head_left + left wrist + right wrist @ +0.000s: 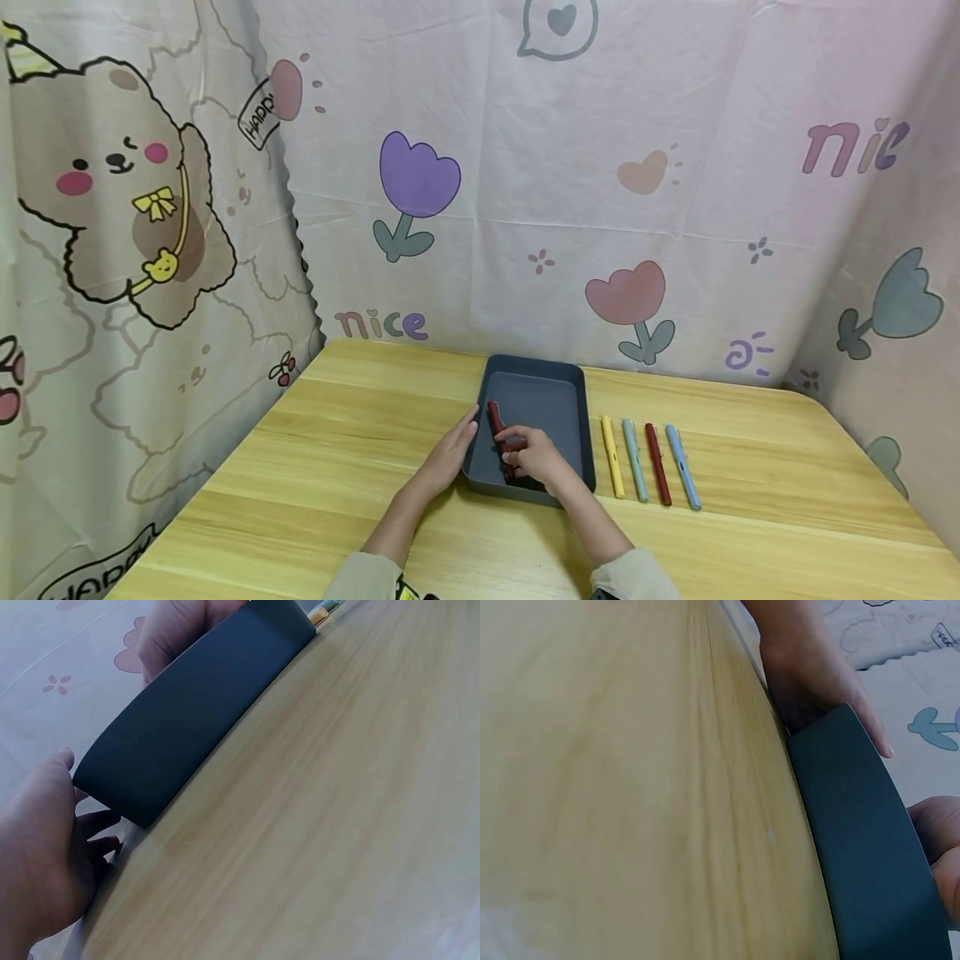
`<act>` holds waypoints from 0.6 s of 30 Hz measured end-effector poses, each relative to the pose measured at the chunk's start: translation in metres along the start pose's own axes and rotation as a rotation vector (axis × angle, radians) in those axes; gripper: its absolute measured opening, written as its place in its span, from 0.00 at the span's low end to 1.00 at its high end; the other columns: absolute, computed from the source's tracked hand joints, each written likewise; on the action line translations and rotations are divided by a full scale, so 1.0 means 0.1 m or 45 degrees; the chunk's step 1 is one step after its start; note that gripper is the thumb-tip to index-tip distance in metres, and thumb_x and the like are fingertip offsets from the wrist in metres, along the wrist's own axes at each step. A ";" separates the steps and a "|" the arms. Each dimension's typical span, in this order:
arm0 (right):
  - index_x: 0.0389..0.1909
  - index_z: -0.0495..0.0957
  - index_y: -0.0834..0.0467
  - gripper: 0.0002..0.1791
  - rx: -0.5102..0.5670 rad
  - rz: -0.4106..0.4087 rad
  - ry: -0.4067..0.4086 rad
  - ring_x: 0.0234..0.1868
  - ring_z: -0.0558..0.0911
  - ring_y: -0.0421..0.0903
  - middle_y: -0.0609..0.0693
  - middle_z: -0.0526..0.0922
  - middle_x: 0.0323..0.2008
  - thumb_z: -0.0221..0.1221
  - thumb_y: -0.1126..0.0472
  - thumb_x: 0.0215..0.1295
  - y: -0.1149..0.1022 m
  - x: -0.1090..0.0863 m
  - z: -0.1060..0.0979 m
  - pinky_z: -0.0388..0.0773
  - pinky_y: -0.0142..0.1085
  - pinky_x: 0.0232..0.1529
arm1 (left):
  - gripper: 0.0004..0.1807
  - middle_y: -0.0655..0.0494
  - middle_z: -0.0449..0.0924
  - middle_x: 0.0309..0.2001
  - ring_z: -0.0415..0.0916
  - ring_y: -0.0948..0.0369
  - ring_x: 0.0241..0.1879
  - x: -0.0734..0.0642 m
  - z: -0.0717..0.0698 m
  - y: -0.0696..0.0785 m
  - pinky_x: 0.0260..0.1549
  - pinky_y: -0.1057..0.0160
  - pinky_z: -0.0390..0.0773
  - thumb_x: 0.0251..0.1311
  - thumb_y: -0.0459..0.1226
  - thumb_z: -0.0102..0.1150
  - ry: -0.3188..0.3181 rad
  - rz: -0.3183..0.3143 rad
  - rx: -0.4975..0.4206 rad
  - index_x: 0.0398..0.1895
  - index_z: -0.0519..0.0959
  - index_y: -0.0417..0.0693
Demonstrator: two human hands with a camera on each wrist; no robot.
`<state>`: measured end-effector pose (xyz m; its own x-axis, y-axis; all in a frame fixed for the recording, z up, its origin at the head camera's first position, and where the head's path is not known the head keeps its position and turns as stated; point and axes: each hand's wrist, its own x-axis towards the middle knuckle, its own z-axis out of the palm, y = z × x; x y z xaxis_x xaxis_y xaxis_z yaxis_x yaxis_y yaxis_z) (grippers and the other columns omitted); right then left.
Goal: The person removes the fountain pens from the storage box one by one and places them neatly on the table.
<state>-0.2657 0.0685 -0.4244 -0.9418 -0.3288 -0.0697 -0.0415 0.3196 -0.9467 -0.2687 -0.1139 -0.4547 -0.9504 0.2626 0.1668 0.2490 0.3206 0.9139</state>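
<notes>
A dark grey-blue rectangular tray (531,400) lies on the table. My left hand (448,454) rests along its left wall with extended fingers; in the left wrist view the same hand (52,840) is at a corner of the tray (180,712). Inside the tray, my right hand (534,457) reaches down with bent fingers and pinches a dark red pen (493,414) lying lengthwise near the left wall. More dark red shows between thumb and fingers, partly hidden. In the right wrist view the tray wall (870,840) covers much of the right hand (941,844).
Right of the tray a yellow pen (612,458), a light green pen (635,460), a red pen (658,464) and a blue pen (683,467) lie side by side. The wooden table (337,417) ends at a printed curtain (510,208) behind and at the sides.
</notes>
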 end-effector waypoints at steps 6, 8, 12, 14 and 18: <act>0.51 0.73 0.68 0.16 0.050 0.009 -0.007 0.30 0.77 0.47 0.57 0.76 0.33 0.52 0.75 0.61 0.02 -0.01 -0.03 0.79 0.41 0.32 | 0.30 0.44 0.51 0.69 0.47 0.46 0.66 0.01 0.00 -0.03 0.60 0.44 0.48 0.72 0.50 0.30 -0.004 -0.005 0.008 0.71 0.52 0.45; 0.51 0.73 0.68 0.16 0.055 0.015 -0.004 0.30 0.77 0.47 0.58 0.77 0.34 0.52 0.75 0.61 0.01 -0.02 -0.04 0.78 0.41 0.32 | 0.30 0.44 0.50 0.68 0.47 0.46 0.66 0.02 0.01 -0.03 0.60 0.44 0.49 0.72 0.50 0.29 -0.007 0.001 0.020 0.71 0.52 0.45; 0.51 0.74 0.68 0.16 0.033 0.008 0.010 0.31 0.78 0.47 0.58 0.76 0.35 0.53 0.74 0.61 -0.02 -0.05 -0.07 0.79 0.42 0.32 | 0.30 0.43 0.51 0.68 0.48 0.46 0.66 0.01 0.00 -0.01 0.60 0.44 0.49 0.72 0.49 0.29 -0.002 0.009 0.034 0.71 0.52 0.44; 0.51 0.74 0.68 0.16 0.023 -0.001 0.021 0.32 0.78 0.47 0.58 0.76 0.36 0.54 0.74 0.61 -0.04 -0.06 -0.09 0.79 0.42 0.32 | 0.29 0.42 0.50 0.68 0.47 0.45 0.66 0.01 0.00 0.00 0.60 0.44 0.49 0.72 0.48 0.29 -0.002 0.022 0.030 0.71 0.52 0.43; 0.51 0.74 0.68 0.16 0.009 -0.031 0.042 0.33 0.78 0.48 0.57 0.75 0.36 0.54 0.73 0.61 -0.06 -0.10 -0.16 0.79 0.41 0.32 | 0.28 0.40 0.49 0.68 0.46 0.43 0.66 0.01 -0.01 -0.01 0.60 0.43 0.48 0.73 0.46 0.30 -0.004 0.031 0.017 0.71 0.51 0.41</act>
<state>-0.2610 0.0840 -0.4130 -0.9510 -0.3071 -0.0364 -0.0622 0.3053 -0.9502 -0.2699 -0.1146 -0.4552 -0.9434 0.2732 0.1881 0.2748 0.3263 0.9045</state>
